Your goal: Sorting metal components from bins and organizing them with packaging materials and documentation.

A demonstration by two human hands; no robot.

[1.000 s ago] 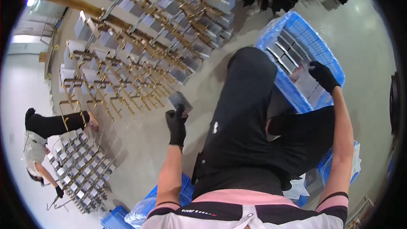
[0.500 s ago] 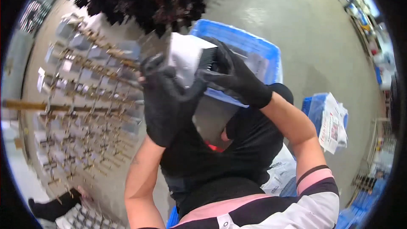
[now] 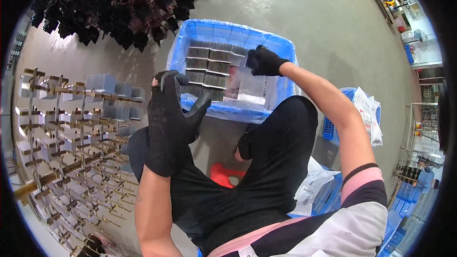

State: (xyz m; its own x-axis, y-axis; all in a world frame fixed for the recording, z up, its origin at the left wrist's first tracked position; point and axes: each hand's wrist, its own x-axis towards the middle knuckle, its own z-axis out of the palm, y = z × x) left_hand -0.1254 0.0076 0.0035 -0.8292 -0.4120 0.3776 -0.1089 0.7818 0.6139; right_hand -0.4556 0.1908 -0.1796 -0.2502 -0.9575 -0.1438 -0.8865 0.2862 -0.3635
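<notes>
Head view. Item: left hand in a black knit glove [image 3: 166, 112], raised near the crate's near left corner; thumb and fingers spread wide, nothing visible between them; what looks like bare skin at one fingertip. Item: right hand in a black glove [image 3: 265, 61], over the crate's right part, fingers curled narrow beside the end block of the far row; whether they grip anything cannot be told.

Item: grey metal rectangular blocks with thin parallel fins [image 3: 209, 69], set in close rows in the left and middle of a blue plastic lattice crate lined with clear film [image 3: 287, 50]. Beside them, a pale printed sheet or bag [image 3: 254, 88], flat on the crate's bottom.

Hazards, as judged: fins may bend or scratch if a block is pushed in tilted against its neighbours; loose film or the sheet could snag under a block and leave it uneven; thin edges might nick the exposed fingertip; a careless elbow to the left could strike the rack.

Materials and shapes: fins straight, comb-like, sharp-looking; film crinkled, glossy; gloves matt. Left, a brass-coloured metal rack of hooked bars [image 3: 57, 138], bearing grey finned blocks [image 3: 101, 83]. Upper left, a dense cluster of black, angular pieces [image 3: 114, 4]. Beneath, smooth grey floor [image 3: 333, 24].
</notes>
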